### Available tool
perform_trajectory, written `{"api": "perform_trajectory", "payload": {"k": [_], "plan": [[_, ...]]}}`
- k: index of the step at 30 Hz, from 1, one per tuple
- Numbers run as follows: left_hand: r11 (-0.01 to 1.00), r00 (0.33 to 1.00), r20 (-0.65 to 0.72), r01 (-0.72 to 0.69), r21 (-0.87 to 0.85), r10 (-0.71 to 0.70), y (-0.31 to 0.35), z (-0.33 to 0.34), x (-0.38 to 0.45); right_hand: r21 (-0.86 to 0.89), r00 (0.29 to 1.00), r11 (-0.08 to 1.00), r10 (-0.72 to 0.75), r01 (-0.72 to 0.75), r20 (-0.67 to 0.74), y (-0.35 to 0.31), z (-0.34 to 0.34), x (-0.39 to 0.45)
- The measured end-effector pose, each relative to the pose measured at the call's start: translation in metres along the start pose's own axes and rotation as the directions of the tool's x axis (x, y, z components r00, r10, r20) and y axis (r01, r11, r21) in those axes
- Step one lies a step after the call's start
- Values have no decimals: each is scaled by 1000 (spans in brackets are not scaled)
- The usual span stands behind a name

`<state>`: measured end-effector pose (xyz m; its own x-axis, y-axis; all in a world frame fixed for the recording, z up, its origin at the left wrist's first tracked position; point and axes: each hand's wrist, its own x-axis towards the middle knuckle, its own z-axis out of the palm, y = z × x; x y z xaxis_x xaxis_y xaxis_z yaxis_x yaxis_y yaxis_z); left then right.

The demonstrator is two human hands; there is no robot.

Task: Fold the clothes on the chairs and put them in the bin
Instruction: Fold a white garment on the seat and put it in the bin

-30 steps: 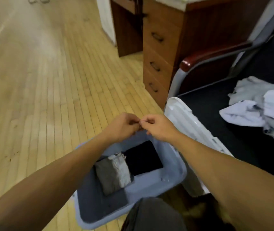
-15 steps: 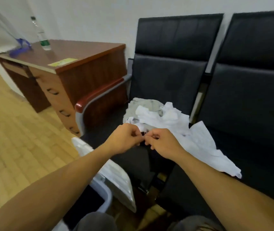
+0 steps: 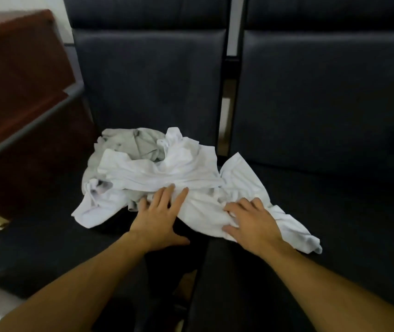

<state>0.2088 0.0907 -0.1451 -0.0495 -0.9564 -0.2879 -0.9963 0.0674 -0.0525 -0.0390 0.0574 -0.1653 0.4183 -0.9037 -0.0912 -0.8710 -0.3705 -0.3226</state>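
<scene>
Head view: the left hand (image 3: 159,219) is resting with straight, spread fingers on the white garment (image 3: 167,173), which is lying crumpled across two black chairs (image 3: 323,116). The right hand (image 3: 253,221) is gripping the garment's bunched fabric with curled fingers. A grey garment (image 3: 131,142) is lying behind it.

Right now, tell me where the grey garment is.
In the head view, the grey garment lies on the left chair's seat, at the back of the pile, partly under the white clothes.

A single head-worn camera looks forward and steeply down, close over two dark chairs (image 3: 311,200). Seat backs fill the far edge; both forearms enter from the near edge.
</scene>
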Motion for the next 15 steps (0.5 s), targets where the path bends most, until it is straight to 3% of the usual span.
{"api": "perform_trajectory", "payload": {"k": [3,6,11,15], "plan": [[999,994,-108,8,-49,-13,-16,12,4,-100,999,995,-16,12,-35,10,2,15],[997,988,-152,31,-66,-40,-37,7,15,80,988,990,123,-116,-95,28,-15,23],[985,985,-38,163,-63,-166,-76,-10,31,208,928,940,311,-270,-203,64,-70,11],[963,962,37,270,15,-270,-103,-12,26,239,874,884,448,-402,-188,92,-95,-17]]}}
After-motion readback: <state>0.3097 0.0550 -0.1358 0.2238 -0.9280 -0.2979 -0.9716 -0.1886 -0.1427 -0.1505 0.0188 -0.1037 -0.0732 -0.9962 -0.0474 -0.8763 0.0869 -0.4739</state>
